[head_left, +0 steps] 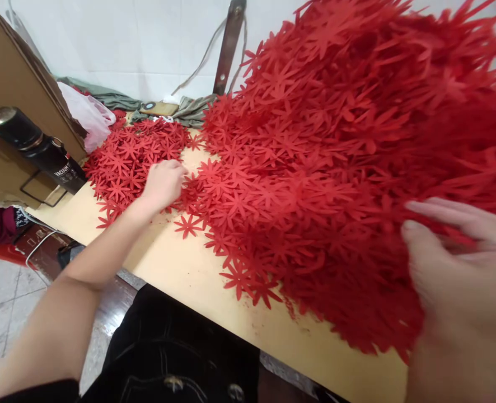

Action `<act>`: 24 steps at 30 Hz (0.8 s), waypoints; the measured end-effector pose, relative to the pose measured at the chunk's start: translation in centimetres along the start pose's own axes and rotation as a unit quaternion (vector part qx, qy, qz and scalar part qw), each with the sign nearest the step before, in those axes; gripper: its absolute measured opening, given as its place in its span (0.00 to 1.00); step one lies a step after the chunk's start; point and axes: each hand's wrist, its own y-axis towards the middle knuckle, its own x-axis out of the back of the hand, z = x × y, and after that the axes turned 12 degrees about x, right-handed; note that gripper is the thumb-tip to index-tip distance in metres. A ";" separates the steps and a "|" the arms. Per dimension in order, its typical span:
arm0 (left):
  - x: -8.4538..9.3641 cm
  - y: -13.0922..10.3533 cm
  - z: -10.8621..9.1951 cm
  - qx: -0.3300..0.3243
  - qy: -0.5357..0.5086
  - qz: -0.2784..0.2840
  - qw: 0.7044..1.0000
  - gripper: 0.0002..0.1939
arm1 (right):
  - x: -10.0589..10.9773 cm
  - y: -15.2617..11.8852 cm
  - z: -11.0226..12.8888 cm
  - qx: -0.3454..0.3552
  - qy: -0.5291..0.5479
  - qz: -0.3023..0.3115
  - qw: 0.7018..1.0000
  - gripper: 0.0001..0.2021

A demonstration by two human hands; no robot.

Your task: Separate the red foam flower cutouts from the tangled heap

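A large heap of red flower-shaped cutouts with narrow petals covers the right of the table. To its left lies a smaller, flatter pile of the same cutouts. My left hand is closed between the two piles, fingers curled down; its fingertips are hidden, so what they hold does not show. At the heap's right side, my right hand is slightly blurred. Its thumb and fingers close around some red cutouts, whose petals show in the gap. One loose red cutout rests near the left hand.
A black vacuum flask leans by a cardboard box at the left. Behind the small pile are a plastic bag, green cloth and a phone. A dark metal bracket stands against the tiled wall. The pale table has its front edge near my body.
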 end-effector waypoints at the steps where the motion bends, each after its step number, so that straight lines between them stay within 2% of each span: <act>1: 0.3 0.0 1.6 0.007 0.034 0.001 0.999 0.18 | 0.2 -0.3 0.5 0.007 0.014 0.001 1.000 0.13; 3: 0.8 -0.1 4.0 -0.001 0.084 0.021 0.996 0.18 | 0.3 -0.8 1.7 0.034 0.024 0.003 0.999 0.13; 5: 1.0 -0.7 5.3 -0.027 0.107 0.044 0.993 0.19 | 0.3 -1.1 2.9 0.064 0.019 0.009 0.998 0.13; 9: 0.9 -2.3 5.3 -0.094 0.110 0.127 0.981 0.23 | 0.2 -1.8 4.8 0.123 0.021 0.023 0.992 0.10; 12: 0.6 -3.0 4.8 -0.102 0.119 0.164 0.974 0.27 | -0.1 -2.4 5.9 0.163 0.037 0.035 0.985 0.08; 17: 0.8 -2.6 4.0 -0.102 0.129 0.175 0.971 0.27 | -0.5 -3.0 7.6 0.181 0.078 0.072 0.978 0.08; 21: 1.4 -2.1 3.8 -0.076 0.105 0.126 0.983 0.29 | -0.3 -3.2 9.1 0.161 0.101 0.089 0.978 0.09; 24: 1.9 -1.9 3.5 -0.042 0.019 0.101 0.994 0.28 | -0.2 -3.3 10.4 0.113 0.143 0.107 0.977 0.09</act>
